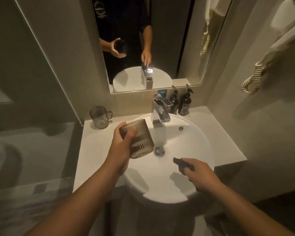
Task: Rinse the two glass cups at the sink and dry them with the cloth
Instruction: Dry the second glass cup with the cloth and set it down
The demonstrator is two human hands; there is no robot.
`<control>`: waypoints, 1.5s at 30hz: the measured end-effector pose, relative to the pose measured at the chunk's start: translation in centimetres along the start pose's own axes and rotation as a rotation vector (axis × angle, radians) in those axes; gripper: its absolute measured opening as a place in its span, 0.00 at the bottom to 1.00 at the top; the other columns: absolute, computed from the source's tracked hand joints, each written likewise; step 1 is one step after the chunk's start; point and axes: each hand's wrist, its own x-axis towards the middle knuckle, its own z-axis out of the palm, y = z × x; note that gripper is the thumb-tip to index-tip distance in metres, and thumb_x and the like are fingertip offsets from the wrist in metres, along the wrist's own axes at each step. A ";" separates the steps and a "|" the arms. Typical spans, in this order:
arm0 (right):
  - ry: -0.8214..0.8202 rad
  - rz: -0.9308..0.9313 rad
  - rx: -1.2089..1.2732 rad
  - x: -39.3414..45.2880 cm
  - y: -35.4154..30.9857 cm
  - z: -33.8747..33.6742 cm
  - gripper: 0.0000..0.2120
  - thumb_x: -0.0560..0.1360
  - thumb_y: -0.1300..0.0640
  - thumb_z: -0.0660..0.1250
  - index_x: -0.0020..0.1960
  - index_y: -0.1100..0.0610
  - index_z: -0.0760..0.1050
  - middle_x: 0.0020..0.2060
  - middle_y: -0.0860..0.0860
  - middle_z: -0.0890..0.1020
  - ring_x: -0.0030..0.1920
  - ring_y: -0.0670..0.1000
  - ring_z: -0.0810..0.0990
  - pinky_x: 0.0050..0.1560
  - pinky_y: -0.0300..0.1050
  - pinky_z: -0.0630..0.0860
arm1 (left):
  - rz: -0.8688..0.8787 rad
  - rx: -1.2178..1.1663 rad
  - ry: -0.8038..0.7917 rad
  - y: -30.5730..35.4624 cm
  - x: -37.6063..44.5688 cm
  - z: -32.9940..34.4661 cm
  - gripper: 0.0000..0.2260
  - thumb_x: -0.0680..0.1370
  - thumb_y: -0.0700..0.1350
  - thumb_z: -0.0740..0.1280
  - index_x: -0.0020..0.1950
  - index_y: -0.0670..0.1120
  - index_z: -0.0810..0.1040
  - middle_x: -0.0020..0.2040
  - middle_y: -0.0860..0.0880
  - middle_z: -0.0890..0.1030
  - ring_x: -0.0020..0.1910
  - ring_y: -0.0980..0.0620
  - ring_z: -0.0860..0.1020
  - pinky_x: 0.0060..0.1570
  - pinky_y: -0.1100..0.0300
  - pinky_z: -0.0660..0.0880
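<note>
Now we hold the ribbed glass cup point(138, 138) in our left hand point(124, 147), fingers curled round its side; it hangs tipped over the left part of the sink point(199, 147), close beside the tap point(160, 111). Our right hand point(203, 176) pinches a small dark cloth point(182, 165) over the front right part of the sink; the cloth is apart from the cup. We cannot tell if water runs; we think the rinse of this cup is done or nearly done, and drying comes next; for that the cloth must come across and rub the cup inside and out. The cup is clear glass with straight ridges down its side, so it may be slippery when wet. The other cup point(100, 117), smooth with a handle, stands on the counter at the back left corner; the sink is round, white and shiny.
</note>
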 end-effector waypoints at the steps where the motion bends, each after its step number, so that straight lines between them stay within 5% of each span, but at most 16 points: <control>1: 0.006 -0.007 -0.021 -0.3 0.2 0.3 0.16 0.80 0.56 0.62 0.68 0.53 0.73 0.59 0.52 0.79 0.54 0.51 0.79 0.59 0.47 0.77 | 0.037 0.102 -0.021 -0.8 -0.6 -0.2 0.33 0.69 0.60 0.74 0.70 0.58 0.65 0.68 0.47 0.74 0.63 0.44 0.77 0.61 0.42 0.78; 7: -0.022 -0.106 -0.249 -1.8 0.3 2.5 0.20 0.81 0.54 0.61 0.72 0.53 0.68 0.70 0.51 0.73 0.66 0.51 0.74 0.68 0.41 0.67 | 0.235 0.509 -0.079 -3.9 -3.9 -0.9 0.39 0.69 0.51 0.75 0.73 0.62 0.56 0.67 0.59 0.69 0.62 0.61 0.71 0.62 0.61 0.69; 12: -0.053 -0.194 -0.454 -2.4 2.5 6.2 0.22 0.82 0.48 0.58 0.74 0.49 0.64 0.73 0.48 0.68 0.71 0.48 0.68 0.71 0.42 0.63 | 0.273 0.698 -0.079 -6.9 -6.8 -1.8 0.45 0.64 0.55 0.79 0.71 0.65 0.54 0.62 0.75 0.63 0.60 0.78 0.66 0.59 0.75 0.62; 17: -0.024 -0.279 -0.616 -2.5 6.0 8.4 0.29 0.76 0.32 0.52 0.71 0.46 0.63 0.71 0.47 0.69 0.69 0.51 0.68 0.73 0.53 0.59 | 0.208 0.715 0.005 -9.4 -10.6 -1.3 0.45 0.60 0.64 0.75 0.71 0.69 0.54 0.62 0.73 0.65 0.64 0.65 0.70 0.63 0.65 0.66; 21: -0.074 -0.292 -0.615 -3.3 7.2 7.6 0.43 0.71 0.25 0.45 0.79 0.45 0.44 0.80 0.51 0.46 0.79 0.59 0.45 0.72 0.59 0.36 | 0.204 0.694 0.056 -10.8 -13.6 0.4 0.40 0.59 0.63 0.75 0.66 0.74 0.56 0.62 0.74 0.66 0.63 0.72 0.69 0.64 0.65 0.68; 24: -0.017 -0.342 -0.353 -5.1 6.6 5.5 0.41 0.73 0.29 0.54 0.79 0.45 0.44 0.80 0.49 0.43 0.79 0.55 0.43 0.75 0.57 0.42 | 0.245 0.652 0.116 -11.0 -15.4 1.4 0.39 0.59 0.61 0.75 0.66 0.72 0.60 0.63 0.74 0.67 0.63 0.77 0.67 0.62 0.69 0.66; 29: -0.239 -0.448 0.107 -9.2 3.9 0.8 0.34 0.74 0.40 0.68 0.75 0.39 0.56 0.72 0.41 0.66 0.67 0.46 0.71 0.63 0.42 0.70 | 0.266 0.596 0.137 -10.6 -17.5 2.4 0.41 0.59 0.59 0.76 0.67 0.69 0.60 0.67 0.64 0.70 0.67 0.66 0.71 0.64 0.69 0.69; 32: -0.328 -0.580 0.094 -10.2 2.4 -0.1 0.36 0.69 0.38 0.72 0.72 0.35 0.59 0.67 0.39 0.72 0.60 0.40 0.75 0.59 0.39 0.76 | 0.316 0.618 0.092 -9.6 -18.3 3.3 0.42 0.59 0.59 0.77 0.67 0.71 0.59 0.68 0.67 0.67 0.68 0.69 0.68 0.65 0.72 0.68; 39: -0.142 -0.691 0.093 -8.6 -1.0 -0.8 0.33 0.67 0.46 0.77 0.63 0.35 0.61 0.53 0.28 0.70 0.49 0.32 0.75 0.44 0.22 0.72 | 0.417 0.804 0.025 -7.1 -17.2 2.5 0.40 0.66 0.75 0.65 0.70 0.79 0.45 0.77 0.65 0.57 0.76 0.65 0.58 0.74 0.64 0.59; 42: -0.090 -0.748 0.072 -7.1 -2.6 -0.3 0.34 0.67 0.46 0.77 0.63 0.33 0.60 0.53 0.23 0.65 0.50 0.27 0.72 0.47 0.20 0.69 | 0.411 0.876 0.025 -6.2 -15.8 0.6 0.39 0.67 0.72 0.65 0.71 0.75 0.44 0.72 0.72 0.52 0.71 0.77 0.53 0.70 0.71 0.54; 45: -0.069 -0.758 0.043 -4.5 -4.6 0.8 0.34 0.67 0.45 0.77 0.64 0.34 0.60 0.55 0.26 0.67 0.52 0.29 0.72 0.49 0.21 0.69 | 0.377 0.924 0.054 -5.3 -13.0 -1.3 0.38 0.68 0.67 0.69 0.70 0.70 0.48 0.72 0.67 0.59 0.71 0.69 0.59 0.70 0.67 0.59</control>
